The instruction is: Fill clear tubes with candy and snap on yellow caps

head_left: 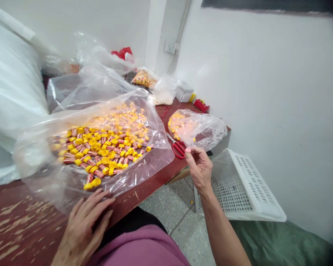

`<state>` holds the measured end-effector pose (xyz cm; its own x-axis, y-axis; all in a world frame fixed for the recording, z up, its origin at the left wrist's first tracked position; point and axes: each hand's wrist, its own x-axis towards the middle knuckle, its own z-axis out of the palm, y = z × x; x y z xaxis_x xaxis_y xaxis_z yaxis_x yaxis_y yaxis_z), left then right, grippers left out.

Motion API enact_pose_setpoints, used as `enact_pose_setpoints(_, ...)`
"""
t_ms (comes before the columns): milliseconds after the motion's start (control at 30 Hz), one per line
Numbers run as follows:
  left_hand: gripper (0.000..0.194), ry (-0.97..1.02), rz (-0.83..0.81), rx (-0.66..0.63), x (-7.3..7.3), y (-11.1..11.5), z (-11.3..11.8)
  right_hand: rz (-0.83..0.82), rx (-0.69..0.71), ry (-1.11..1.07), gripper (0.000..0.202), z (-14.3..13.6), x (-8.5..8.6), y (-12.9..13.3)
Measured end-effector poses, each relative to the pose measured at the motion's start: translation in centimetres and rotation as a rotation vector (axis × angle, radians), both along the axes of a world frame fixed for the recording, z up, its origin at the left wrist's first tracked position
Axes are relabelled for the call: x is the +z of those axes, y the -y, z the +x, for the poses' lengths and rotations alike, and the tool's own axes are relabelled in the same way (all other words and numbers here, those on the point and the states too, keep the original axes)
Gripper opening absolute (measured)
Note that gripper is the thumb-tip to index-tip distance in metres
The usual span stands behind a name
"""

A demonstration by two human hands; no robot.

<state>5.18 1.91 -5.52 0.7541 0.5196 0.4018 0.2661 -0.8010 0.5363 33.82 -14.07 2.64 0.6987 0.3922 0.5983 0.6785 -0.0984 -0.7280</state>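
My left hand lies with its fingers stretched out on the front edge of a large clear plastic bag, holding nothing. Inside that bag's open mouth is a heap of small red-and-white patterned tubes with yellow ring-like caps. My right hand is raised past the table's right front edge, thumb and fingertips pinching a small pink piece. Just left of those fingertips lie red-handled scissors. Behind them a smaller clear bag contains yellow and pink pieces.
The worn dark-red table runs along the wall. At its back stand more bags, among them one with multicoloured bits, a grey box and a red tape dispenser. A white plastic basket is tilted at right. A white sack bulges at left.
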Motion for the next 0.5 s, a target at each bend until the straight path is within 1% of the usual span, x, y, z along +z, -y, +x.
enact_pose_setpoints(67,0.021,0.082,-0.264,0.061,2.2,1.3,0.6,-0.084,0.164,0.060,0.010,-2.9,-0.3,-1.4)
enact_pose_setpoints(100,0.020,0.107,-0.439,0.093,3.3,1.9,0.9,-0.106,0.260,0.084,0.011,-4.5,-0.5,-2.1)
enact_pose_setpoints(167,0.021,0.110,-0.814,0.116,5.1,2.7,1.5,-0.112,0.447,0.099,0.014,-7.5,-1.0,-3.6)
enact_pose_setpoints(233,0.023,0.212,-1.132,0.108,6.1,3.1,1.8,-0.099,0.585,0.082,0.016,-9.9,-1.5,-4.7)
enact_pose_setpoints(267,0.023,0.273,-1.256,0.095,6.4,3.1,1.8,-0.092,0.634,0.073,0.016,-10.7,-1.7,-5.2)
enact_pose_setpoints(300,0.023,0.331,-1.349,0.077,6.5,3.1,1.7,-0.088,0.672,0.070,0.017,-11.4,-1.8,-5.6)
enact_pose_setpoints(367,0.021,0.399,-1.454,0.050,6.4,3.0,1.4,-0.079,0.727,0.082,0.016,-12.1,-1.9,-6.1)
enact_pose_setpoints(500,0.017,0.411,-1.502,0.041,6.1,2.7,1.0,-0.088,0.781,0.105,0.014,-12.5,-1.7,-6.4)
